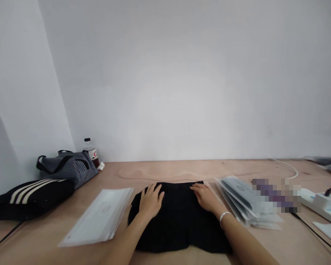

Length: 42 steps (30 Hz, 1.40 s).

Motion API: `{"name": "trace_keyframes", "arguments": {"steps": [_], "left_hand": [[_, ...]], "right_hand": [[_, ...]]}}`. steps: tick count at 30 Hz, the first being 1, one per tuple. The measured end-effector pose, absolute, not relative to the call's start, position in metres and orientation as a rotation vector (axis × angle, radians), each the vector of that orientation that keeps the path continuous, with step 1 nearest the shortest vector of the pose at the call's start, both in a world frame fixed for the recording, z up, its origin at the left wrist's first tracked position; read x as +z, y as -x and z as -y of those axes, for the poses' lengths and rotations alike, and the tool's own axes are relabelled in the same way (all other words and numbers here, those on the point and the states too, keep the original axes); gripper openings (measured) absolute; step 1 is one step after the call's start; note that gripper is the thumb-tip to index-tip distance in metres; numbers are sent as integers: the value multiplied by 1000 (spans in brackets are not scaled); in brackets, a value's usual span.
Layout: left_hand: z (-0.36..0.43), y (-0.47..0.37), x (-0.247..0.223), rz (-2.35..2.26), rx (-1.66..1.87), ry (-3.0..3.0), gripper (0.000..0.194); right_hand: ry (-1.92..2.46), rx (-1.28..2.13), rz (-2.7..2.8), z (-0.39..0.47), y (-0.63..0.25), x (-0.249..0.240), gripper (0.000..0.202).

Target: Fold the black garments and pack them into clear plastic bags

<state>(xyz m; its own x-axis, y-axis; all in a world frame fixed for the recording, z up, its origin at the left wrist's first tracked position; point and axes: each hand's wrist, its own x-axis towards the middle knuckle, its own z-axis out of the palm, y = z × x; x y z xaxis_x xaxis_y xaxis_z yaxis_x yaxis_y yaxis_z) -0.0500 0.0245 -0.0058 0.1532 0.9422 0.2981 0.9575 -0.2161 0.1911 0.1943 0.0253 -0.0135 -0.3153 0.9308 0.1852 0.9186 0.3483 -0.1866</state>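
Observation:
A black cloth garment (179,221) lies spread flat on the wooden table in front of me. My left hand (151,200) rests on its upper left part, fingers spread and pointing away from me. Near the garment's upper right corner, my right hand (205,197) lies palm down with its fingers extended, a silver bracelet on the wrist. Neither hand grips anything. To the left is a stack of clear plastic bags (99,217). More plastic bags (237,195), fanned out with dark contents, lie just right of my right hand.
A striped bag (63,167), a bottle (92,152) and a black bag with white stripes (35,198) stand at the left. On the right are a power strip (320,206) with a plug, cables and a blurred patch. A wall borders the table's (165,167) back.

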Motion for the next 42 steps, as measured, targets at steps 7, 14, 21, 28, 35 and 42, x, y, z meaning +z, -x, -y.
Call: {"name": "trace_keyframes", "arguments": {"steps": [7, 14, 21, 28, 35, 42], "left_hand": [[-63, 48, -2, 1942, -712, 2336, 28], [-50, 58, 6, 1823, -947, 2445, 23], [8, 94, 32, 1626, -839, 2969, 18], [46, 112, 36, 1657, -377, 3265, 14], [31, 80, 42, 1561, -606, 3125, 18], [20, 58, -5, 1595, -334, 2960, 49]], "right_hand": [[1890, -57, 2182, -53, -193, -18, 49], [1854, -208, 2149, -37, -195, -5, 34], [1514, -26, 2431, 26, -217, 12, 23], [1493, 280, 2554, 76, -225, 14, 19], [1662, 118, 2316, 57, -202, 27, 31], [1466, 301, 2497, 34, -181, -7, 61]]}}
